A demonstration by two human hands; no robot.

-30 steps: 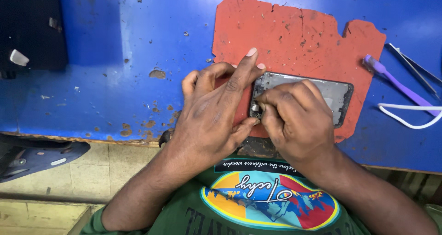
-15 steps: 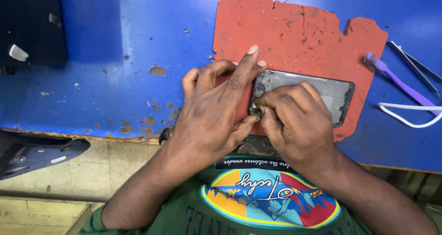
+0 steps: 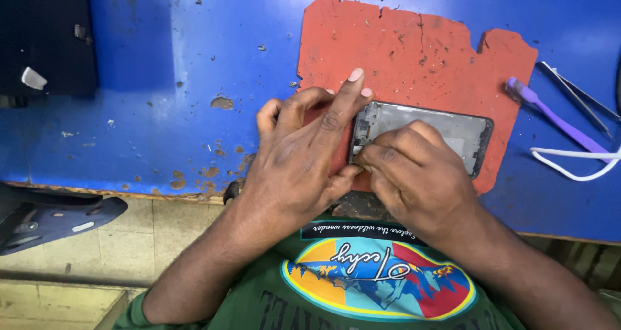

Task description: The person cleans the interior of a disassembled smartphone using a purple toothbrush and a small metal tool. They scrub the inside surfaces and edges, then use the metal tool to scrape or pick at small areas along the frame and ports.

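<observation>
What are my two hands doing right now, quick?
Left hand: fingers spread, pressing the left end of the dark opened phone frame on the red rubber mat.
Right hand: fingers curled at the frame's corner; grip cannot be told.

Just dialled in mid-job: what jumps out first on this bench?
Both hands, left hand and right hand, crowd over the left end of an opened dark phone frame. It lies on a worn red rubber mat atop the chipped blue table. A purple plastic pry tool sits to the right of the mat.
</observation>
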